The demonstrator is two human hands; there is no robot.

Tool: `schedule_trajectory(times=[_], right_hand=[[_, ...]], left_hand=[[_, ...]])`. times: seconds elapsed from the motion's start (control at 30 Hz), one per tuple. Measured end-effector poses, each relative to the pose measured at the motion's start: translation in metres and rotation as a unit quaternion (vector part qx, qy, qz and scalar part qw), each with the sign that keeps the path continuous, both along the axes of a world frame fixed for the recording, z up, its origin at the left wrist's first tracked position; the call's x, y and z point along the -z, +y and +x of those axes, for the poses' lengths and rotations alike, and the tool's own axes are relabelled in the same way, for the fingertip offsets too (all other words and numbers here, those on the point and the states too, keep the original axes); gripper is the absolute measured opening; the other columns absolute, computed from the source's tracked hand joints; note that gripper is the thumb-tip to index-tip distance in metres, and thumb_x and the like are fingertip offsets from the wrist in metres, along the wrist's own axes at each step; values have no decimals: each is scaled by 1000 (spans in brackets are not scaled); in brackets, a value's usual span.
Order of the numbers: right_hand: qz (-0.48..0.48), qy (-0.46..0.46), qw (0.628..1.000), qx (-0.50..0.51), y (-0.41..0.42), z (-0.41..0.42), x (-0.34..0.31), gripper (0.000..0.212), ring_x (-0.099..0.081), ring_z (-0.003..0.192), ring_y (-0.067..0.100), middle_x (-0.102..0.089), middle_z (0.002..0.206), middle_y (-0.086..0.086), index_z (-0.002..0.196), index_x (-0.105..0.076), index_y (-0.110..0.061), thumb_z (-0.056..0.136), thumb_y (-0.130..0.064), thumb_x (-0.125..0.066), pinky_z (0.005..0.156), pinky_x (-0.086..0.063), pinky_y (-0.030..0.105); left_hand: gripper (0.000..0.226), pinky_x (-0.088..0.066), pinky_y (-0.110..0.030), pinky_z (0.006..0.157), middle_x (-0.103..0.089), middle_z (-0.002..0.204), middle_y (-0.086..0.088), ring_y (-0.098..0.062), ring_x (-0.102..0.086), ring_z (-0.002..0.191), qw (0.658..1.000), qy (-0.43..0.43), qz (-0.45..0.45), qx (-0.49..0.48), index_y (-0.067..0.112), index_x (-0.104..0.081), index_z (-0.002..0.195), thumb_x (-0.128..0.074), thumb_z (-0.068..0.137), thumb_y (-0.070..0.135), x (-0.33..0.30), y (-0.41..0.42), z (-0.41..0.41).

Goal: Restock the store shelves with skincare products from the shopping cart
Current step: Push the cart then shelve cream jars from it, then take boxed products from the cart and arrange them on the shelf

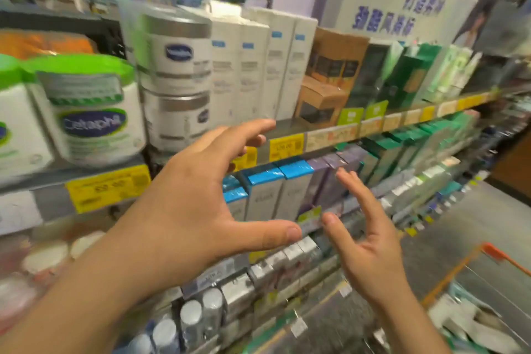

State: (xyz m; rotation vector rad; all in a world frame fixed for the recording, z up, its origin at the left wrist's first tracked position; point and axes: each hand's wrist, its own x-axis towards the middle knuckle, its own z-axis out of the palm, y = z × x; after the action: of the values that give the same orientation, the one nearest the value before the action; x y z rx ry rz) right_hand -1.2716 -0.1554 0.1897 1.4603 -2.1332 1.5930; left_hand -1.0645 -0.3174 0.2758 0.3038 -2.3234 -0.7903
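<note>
Seemingly between placements, the person holds both hands up in front of the shelves with nothing in them. The left hand (189, 198) has fingers spread and thumb stretched wide; the right hand (365, 241) is also open, palm turned inward, fingers apart and loosely bent. Low on the right, the shopping cart (488, 290) with its orange rim holds pale packs, too blurred to count. The next move probably calls for a turn to the cart to pick up another product, since neither hand carries one.

Beyond the hands, three blue-topped boxes (275, 190) show on the middle shelf. Above, on the upper shelf (287, 131), stand two green-lidded tubs (86, 112), two stacked grey-lidded jars (175, 80) and four tall white boxes (258, 66), then brown and green cartons.
</note>
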Motion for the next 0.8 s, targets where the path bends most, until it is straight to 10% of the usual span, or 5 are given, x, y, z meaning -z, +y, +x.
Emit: schedule_trajectory(times=[0.33,0.47,0.8], right_hand=[[46,-164,971,167,137,1,50,55,-37,140,-12,-43,149,-38,140,-50,-58,88,-54,-66,108,-38,23],[62,-180,955,229,190,-1,63,50,-34,129,-28,-43,145,-37,133,-49,-60,90,-48,-71,98,-29,-1],[261,-209,838,430,383,-42,159,72,-45,144,23,-52,152,-10,145,-41,-49,82,-85,-46,116,-31,64]], left_hand=[[105,-48,-29,104,-55,134,27,10,-51,120,976,-111,124,143,53,-43,142,-71,48,89,84,67,-100],[115,-45,-25,100,-56,135,21,3,-55,119,963,-157,136,172,42,-45,147,-69,46,93,109,107,-139],[68,-39,-20,92,-62,139,0,-8,-56,118,938,-280,100,177,16,-56,144,-70,90,56,188,246,-246]])
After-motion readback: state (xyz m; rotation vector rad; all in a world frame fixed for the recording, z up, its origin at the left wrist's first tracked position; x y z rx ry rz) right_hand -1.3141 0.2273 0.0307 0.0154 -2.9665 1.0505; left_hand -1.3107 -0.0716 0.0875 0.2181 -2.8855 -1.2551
